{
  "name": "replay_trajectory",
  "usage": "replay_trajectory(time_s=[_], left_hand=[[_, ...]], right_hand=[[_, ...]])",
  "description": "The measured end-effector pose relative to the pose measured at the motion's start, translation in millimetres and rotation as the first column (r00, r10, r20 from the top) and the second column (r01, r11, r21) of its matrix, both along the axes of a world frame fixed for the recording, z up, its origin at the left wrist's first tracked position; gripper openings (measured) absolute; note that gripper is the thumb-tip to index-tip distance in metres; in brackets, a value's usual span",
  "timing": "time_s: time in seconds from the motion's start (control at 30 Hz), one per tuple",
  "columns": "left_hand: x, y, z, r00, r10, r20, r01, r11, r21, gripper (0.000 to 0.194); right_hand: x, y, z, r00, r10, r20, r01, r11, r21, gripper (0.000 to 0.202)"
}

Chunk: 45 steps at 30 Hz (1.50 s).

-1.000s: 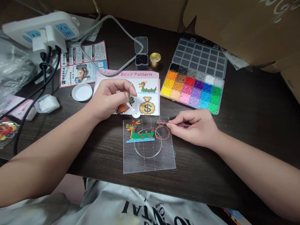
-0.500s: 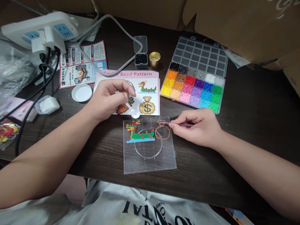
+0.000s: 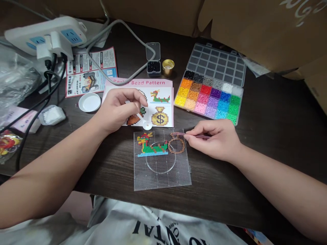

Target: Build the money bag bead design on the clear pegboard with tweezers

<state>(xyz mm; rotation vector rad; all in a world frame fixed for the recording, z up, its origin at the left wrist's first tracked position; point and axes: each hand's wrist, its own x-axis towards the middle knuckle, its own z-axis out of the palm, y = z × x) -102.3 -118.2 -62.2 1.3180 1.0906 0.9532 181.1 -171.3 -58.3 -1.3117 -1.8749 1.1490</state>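
Observation:
My left hand (image 3: 122,107) is closed round the handle of a small white spoon (image 3: 147,125), its bowl over the lower edge of the pattern sheet (image 3: 168,83). A tiny bead or two lies in the bowl. Pinched in my right hand (image 3: 214,137) are thin tweezers (image 3: 198,135), their tips over the top of a brown bead outline (image 3: 176,145). That outline sits on the clear pegboard (image 3: 162,180), to the right of a finished-looking dragon boat of beads (image 3: 153,147). Whether the tips grip a bead is too small to tell.
An open bead box (image 3: 209,97) with many colours stands at the back right. Behind the sheet are a small box of black beads (image 3: 153,67) and a gold cup (image 3: 168,67). A white dish (image 3: 89,102), cables and a power strip (image 3: 46,35) occupy the left.
The view has shifted slightly. Both hands keep their holds, and the tweezer tips stay over the top of the brown outline.

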Motion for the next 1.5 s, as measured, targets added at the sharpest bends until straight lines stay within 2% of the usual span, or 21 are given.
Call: replay_trajectory(time_s=[0.3, 0.67, 0.93, 1.27, 1.5], left_hand=[[0, 0, 1.0, 1.0, 0.006, -0.007, -0.006, 0.999, -0.04, 0.017], [12, -4, 24.7, 0.985, -0.069, -0.16, 0.049, 0.991, -0.128, 0.012], [13, -2, 27.4, 0.964, -0.155, -0.215, 0.121, 0.979, -0.163, 0.012], [10, -3, 32.2, 0.917, -0.274, -0.291, 0.263, 0.962, -0.075, 0.022], [10, -5, 34.8, 0.923, -0.267, -0.276, 0.251, 0.964, -0.091, 0.023]], right_hand=[[0, 3, 0.4, 0.992, -0.089, -0.086, 0.089, 0.996, -0.002, 0.01], [-4, 4, 0.4, 0.99, -0.084, -0.114, 0.081, 0.996, -0.029, 0.015], [-3, 4, -1.3, 0.988, -0.076, -0.134, 0.071, 0.997, -0.044, 0.017], [0, 3, -4.9, 0.991, -0.048, -0.126, 0.045, 0.999, -0.024, 0.023], [0, 4, -4.8, 0.991, -0.026, -0.132, 0.022, 0.999, -0.03, 0.022]])
